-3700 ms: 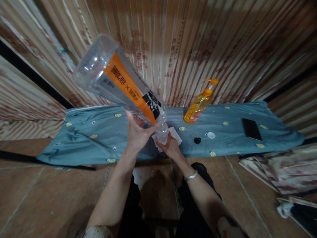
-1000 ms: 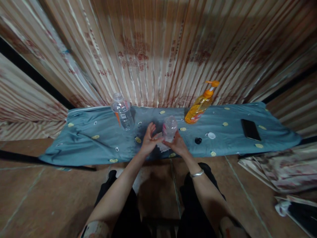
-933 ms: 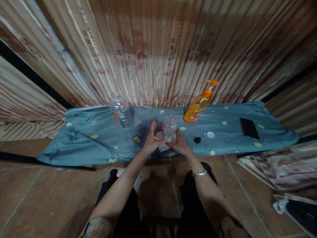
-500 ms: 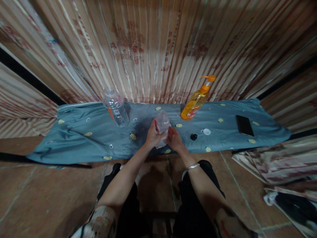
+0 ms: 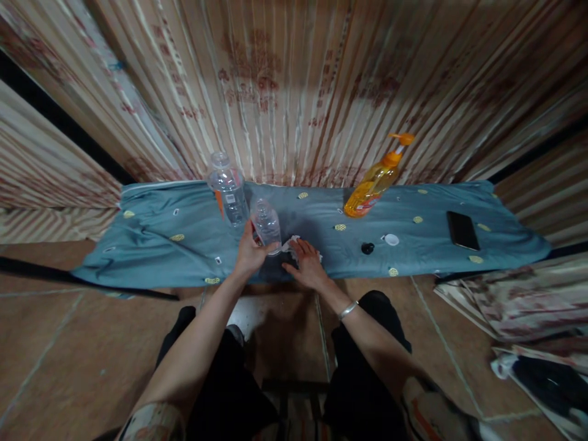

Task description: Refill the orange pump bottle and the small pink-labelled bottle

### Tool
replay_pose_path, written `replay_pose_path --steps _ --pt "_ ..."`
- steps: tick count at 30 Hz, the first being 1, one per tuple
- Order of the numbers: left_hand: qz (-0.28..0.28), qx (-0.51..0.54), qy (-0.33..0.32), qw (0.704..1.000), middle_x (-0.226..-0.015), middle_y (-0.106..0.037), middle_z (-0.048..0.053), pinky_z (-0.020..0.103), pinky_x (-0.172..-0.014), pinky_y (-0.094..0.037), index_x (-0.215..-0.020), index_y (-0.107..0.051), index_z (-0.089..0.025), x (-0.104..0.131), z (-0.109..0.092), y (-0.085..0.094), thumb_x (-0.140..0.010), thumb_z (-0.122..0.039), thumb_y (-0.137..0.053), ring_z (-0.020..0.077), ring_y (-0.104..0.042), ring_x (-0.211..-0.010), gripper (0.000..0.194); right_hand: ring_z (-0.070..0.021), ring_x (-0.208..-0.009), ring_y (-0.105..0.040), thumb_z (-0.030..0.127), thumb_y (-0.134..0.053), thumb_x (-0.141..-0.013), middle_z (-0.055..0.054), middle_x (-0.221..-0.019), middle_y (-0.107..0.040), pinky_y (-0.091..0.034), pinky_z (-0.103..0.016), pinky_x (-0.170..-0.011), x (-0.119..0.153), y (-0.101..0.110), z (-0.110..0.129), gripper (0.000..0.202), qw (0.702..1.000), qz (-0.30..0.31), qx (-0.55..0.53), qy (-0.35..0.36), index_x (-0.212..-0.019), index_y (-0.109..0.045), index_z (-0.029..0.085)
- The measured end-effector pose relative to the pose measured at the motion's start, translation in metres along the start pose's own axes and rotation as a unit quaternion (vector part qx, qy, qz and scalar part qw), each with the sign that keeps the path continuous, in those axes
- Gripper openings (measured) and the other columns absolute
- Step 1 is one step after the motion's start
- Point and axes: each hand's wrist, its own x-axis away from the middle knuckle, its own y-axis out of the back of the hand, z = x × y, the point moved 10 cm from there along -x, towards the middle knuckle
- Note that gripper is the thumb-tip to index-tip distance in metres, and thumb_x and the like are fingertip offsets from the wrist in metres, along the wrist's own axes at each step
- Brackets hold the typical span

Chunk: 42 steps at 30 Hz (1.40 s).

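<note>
My left hand [image 5: 251, 252] is wrapped round the lower part of a small clear plastic bottle [image 5: 266, 223], which stands slightly tilted and has no cap on it. To the right, my right hand [image 5: 307, 264] presses a crumpled white tissue [image 5: 294, 242] against the blue cloth, fingers over it and thumb out to the side. A larger clear bottle [image 5: 233, 199] with an orange label stands just behind and left of the small one. Beneath my hands the cloth looks darker, as if damp.
The narrow table has a blue patterned cloth [image 5: 156, 257]. A pump bottle of orange liquid [image 5: 370, 190] stands at the back right. Nearer are a small black cap [image 5: 367, 248] and a white round lid [image 5: 391, 239]; a phone [image 5: 463, 231] lies far right. A pleated curtain [image 5: 294, 92] hangs behind.
My left hand has carried the small bottle to the left, away from my right hand. My right hand has left the bottle and come down on the cloth with the tissue.
</note>
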Motion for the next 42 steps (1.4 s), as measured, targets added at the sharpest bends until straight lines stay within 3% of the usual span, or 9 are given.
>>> replay_pose_path --steps 9,13,17,20,26,30,37,39,42 --pt "0.005 -0.011 -0.01 1.0 -0.112 -0.075 0.003 0.033 -0.099 -0.056 -0.106 -0.07 -0.024 0.003 0.001 0.006 -0.044 0.007 -0.087 0.0262 -0.068 -0.12 0.071 -0.0309 -0.144 -0.054 0.01 -0.052 -0.093 -0.014 -0.153 -0.061 -0.046 -0.056 -0.119 0.038 -0.022 0.047 0.053 0.996 0.055 -0.014 0.071 -0.144 -0.062 0.022" --pt "-0.005 -0.02 -0.022 1.0 -0.111 -0.074 0.004 0.036 -0.104 -0.054 -0.105 -0.069 -0.022 0.003 -0.004 0.009 -0.044 0.005 -0.088 0.0271 -0.068 -0.119 0.069 -0.0244 -0.13 -0.066 0.012 -0.051 -0.095 -0.009 -0.136 -0.073 -0.051 -0.046 -0.115 0.044 -0.012 0.051 0.043 0.987 0.057 -0.116 0.099 -0.131 -0.07 0.024" --pt "-0.01 -0.063 -0.056 0.996 -0.116 -0.073 0.007 0.044 -0.111 -0.052 -0.111 -0.066 -0.021 -0.002 -0.012 0.018 -0.041 -0.006 -0.094 0.0304 -0.067 -0.121 0.077 -0.0246 -0.124 -0.07 0.021 -0.051 -0.098 -0.008 -0.136 -0.073 -0.055 -0.044 -0.11 0.008 0.018 -0.002 0.043 0.986 -0.026 -0.163 -0.017 -0.14 -0.062 0.023" --pt "-0.019 -0.081 -0.062 0.995 -0.12 -0.071 0.009 0.051 -0.111 -0.051 -0.112 -0.063 -0.02 -0.01 -0.01 0.029 -0.037 -0.011 -0.095 0.0335 -0.066 -0.121 0.082 -0.0276 -0.134 -0.064 0.012 -0.05 -0.095 -0.015 -0.143 -0.068 -0.047 -0.049 -0.119 -0.033 0.028 -0.029 0.052 0.985 -0.094 -0.14 -0.044 -0.146 -0.055 0.015" --pt "-0.011 -0.152 -0.127 0.98 -0.127 -0.071 0.011 0.047 -0.098 -0.06 -0.118 -0.059 -0.021 -0.019 -0.016 0.042 -0.045 -0.028 -0.097 0.0319 -0.07 -0.117 0.082 -0.027 -0.14 -0.057 0.003 -0.049 -0.089 -0.018 -0.146 -0.065 -0.041 -0.048 -0.126 -0.073 -0.028 0.022 0.055 0.989 -0.053 -0.138 0.031 -0.142 -0.061 0.012" --pt "-0.03 -0.167 -0.174 0.97 -0.123 -0.072 0.01 0.043 -0.092 -0.062 -0.121 -0.06 -0.021 -0.021 -0.029 0.055 -0.049 -0.035 -0.096 0.0303 -0.071 -0.112 0.081 -0.0264 -0.144 -0.053 0.002 -0.045 -0.089 -0.02 -0.152 -0.06 -0.039 -0.048 -0.127 -0.055 -0.06 0.071 0.059 0.989 0.022 -0.096 0.107 -0.146 -0.058 0.01" --pt "-0.055 -0.17 -0.182 0.967 -0.122 -0.072 0.011 0.041 -0.09 -0.062 -0.13 -0.058 -0.02 -0.027 -0.038 0.069 -0.05 -0.024 -0.093 0.0296 -0.071 -0.109 0.088 -0.0217 -0.137 -0.06 0.002 -0.046 -0.087 -0.011 -0.143 -0.069 -0.044 -0.045 -0.122 0.016 -0.073 0.107 0.058 0.963 0.125 -0.148 0.19 -0.14 -0.065 0.019" --pt "-0.056 -0.173 -0.181 0.966 -0.121 -0.072 0.011 0.042 -0.09 -0.062 -0.13 -0.057 -0.02 -0.026 -0.037 0.069 -0.05 -0.024 -0.094 0.0296 -0.072 -0.108 0.088 -0.0205 -0.125 -0.069 0.004 -0.045 -0.09 -0.008 -0.131 -0.076 -0.053 -0.04 -0.113 0.023 -0.068 0.1 0.053 0.955 0.133 -0.202 0.17 -0.135 -0.069 0.021" --pt "-0.059 -0.177 -0.181 0.965 -0.12 -0.072 0.01 0.044 -0.092 -0.062 -0.13 -0.058 -0.021 -0.023 -0.036 0.07 -0.051 -0.024 -0.094 0.0299 -0.072 -0.108 0.087 -0.0221 -0.117 -0.073 0.011 -0.045 -0.094 -0.004 -0.128 -0.078 -0.057 -0.041 -0.107 -0.001 -0.042 0.059 0.048 0.967 0.035 -0.243 0.062 -0.133 -0.07 0.025"
